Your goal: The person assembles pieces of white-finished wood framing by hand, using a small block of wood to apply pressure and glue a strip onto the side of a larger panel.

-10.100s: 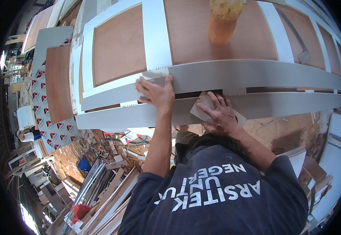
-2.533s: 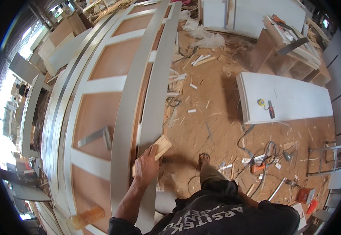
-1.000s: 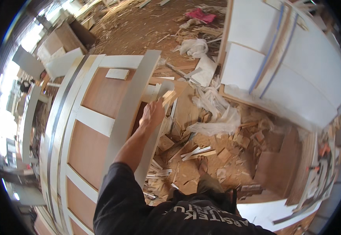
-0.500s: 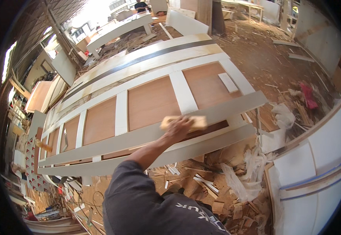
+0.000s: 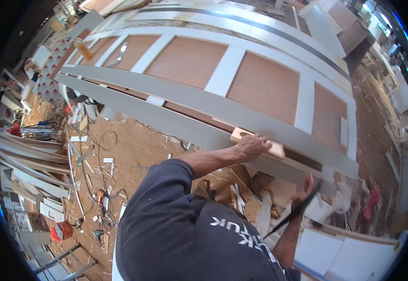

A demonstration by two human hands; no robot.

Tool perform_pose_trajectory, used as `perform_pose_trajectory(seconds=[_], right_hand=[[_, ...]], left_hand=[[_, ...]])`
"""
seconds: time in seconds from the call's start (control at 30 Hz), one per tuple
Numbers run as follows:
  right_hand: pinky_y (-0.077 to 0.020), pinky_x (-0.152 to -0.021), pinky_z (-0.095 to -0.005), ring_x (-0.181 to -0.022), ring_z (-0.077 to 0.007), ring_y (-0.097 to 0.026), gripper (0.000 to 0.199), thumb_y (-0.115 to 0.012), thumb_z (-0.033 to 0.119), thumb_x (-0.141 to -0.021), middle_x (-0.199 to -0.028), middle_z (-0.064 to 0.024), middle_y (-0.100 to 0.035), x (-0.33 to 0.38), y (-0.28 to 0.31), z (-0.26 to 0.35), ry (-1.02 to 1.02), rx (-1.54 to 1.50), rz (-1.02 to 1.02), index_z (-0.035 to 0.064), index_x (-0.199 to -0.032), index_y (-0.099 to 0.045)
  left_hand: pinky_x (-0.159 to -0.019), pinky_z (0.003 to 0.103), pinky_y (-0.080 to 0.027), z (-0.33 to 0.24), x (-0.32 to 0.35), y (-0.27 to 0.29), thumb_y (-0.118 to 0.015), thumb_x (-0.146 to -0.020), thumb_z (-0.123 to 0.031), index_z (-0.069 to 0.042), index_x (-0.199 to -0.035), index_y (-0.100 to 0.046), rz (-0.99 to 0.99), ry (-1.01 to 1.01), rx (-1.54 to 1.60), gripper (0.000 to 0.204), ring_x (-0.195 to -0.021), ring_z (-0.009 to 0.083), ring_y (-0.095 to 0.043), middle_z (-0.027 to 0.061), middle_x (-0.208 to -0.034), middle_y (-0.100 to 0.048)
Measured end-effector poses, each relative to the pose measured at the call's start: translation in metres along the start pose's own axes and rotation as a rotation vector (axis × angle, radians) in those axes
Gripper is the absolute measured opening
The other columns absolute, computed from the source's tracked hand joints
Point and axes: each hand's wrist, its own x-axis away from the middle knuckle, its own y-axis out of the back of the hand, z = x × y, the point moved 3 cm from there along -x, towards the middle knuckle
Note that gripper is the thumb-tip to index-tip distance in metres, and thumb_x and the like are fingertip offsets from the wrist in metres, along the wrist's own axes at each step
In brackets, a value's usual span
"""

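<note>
My left hand (image 5: 252,146) grips a pale wooden block (image 5: 275,150) with a dark notch near one end. The block is over the gap between two long grey boards, at the near edge of the large white-framed panel (image 5: 222,70) with brown insets. Close to the right end of the nearer grey board (image 5: 143,110), my right hand (image 5: 304,188) is raised with its fingers apart, somewhat blurred. A dark strap (image 5: 290,216) crosses in front of that hand and forearm; whether the hand touches it I cannot tell.
An amber bottle (image 5: 83,48) lies on the panel's far left. Wood offcuts, cables and a drill (image 5: 98,235) litter the floor at left, beside a metal ladder (image 5: 75,262). White panels (image 5: 323,250) stand low at right, near crumpled clear plastic (image 5: 340,202) and a pink cloth (image 5: 371,206).
My view has turned, and the panel now slants down to the right. The left hand with the block has come off the board's top to its near side. My right hand has come into view.
</note>
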Motion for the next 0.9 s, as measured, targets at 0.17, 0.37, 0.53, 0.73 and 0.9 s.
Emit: perform_pose_trajectory(seconds=[0.17, 0.37, 0.53, 0.73, 0.9], right_hand=[[-0.0481, -0.106, -0.0382, -0.128, -0.0306, -0.059, 0.054, -0.064, 0.015, -0.099, -0.140, -0.0197, -0.061, -0.049, -0.096, 0.100, -0.059, 0.188, 0.181, -0.0036, -0.148, -0.048], [-0.0508, -0.101, -0.0394, -0.119, -0.0315, -0.064, 0.055, -0.066, 0.020, -0.100, -0.133, -0.0207, -0.064, -0.089, -0.178, 0.126, -0.027, -0.035, 0.306, -0.0013, -0.148, -0.049], [-0.0518, -0.092, -0.0426, -0.106, -0.0350, -0.064, 0.061, -0.072, 0.027, -0.096, -0.117, -0.0259, -0.062, -0.101, -0.211, 0.183, 0.331, 0.318, 0.517, -0.0060, -0.142, -0.050], [-0.0529, -0.090, -0.0461, -0.107, -0.0404, -0.063, 0.059, -0.072, 0.028, -0.092, -0.114, -0.0248, -0.061, -0.142, -0.207, 0.148, -0.022, 0.196, 0.948, -0.0004, -0.141, -0.055], [-0.0541, -0.088, -0.0464, -0.108, -0.0341, -0.063, 0.054, -0.071, 0.018, -0.088, -0.114, -0.0167, -0.064, -0.170, -0.188, 0.126, 0.604, 0.524, 1.053, 0.0098, -0.140, -0.060]], left_hand=[[-0.069, 0.035, -0.060, 0.001, 0.014, 0.084, -0.059, -0.104, -0.043, -0.004, -0.125, -0.063, -0.212, 0.764, 1.364, 0.044, -0.088, 0.0210, -0.072, 0.0116, -0.106, -0.072], [-0.066, 0.028, -0.059, 0.031, 0.043, 0.102, -0.042, -0.110, -0.051, -0.001, -0.136, -0.051, -0.590, 0.701, 1.931, 0.057, -0.089, 0.0147, -0.070, 0.0091, -0.111, -0.067], [-0.099, 0.039, -0.054, 0.012, 0.048, 0.087, -0.028, -0.110, -0.059, -0.004, -0.144, -0.046, -0.708, 0.576, 1.849, 0.066, -0.120, 0.0209, -0.062, 0.0117, -0.135, -0.059], [-0.125, 0.049, -0.019, -0.043, 0.032, 0.072, -0.007, -0.092, -0.087, -0.007, -0.166, -0.017, -0.723, 0.421, 1.871, 0.109, -0.153, 0.0285, -0.029, 0.0098, -0.165, -0.033], [-0.123, 0.048, -0.024, -0.062, 0.042, 0.040, -0.018, -0.099, -0.079, -0.005, -0.163, -0.025, -0.796, 0.530, 1.672, 0.098, -0.153, 0.0304, -0.031, 0.0137, -0.164, -0.035]])
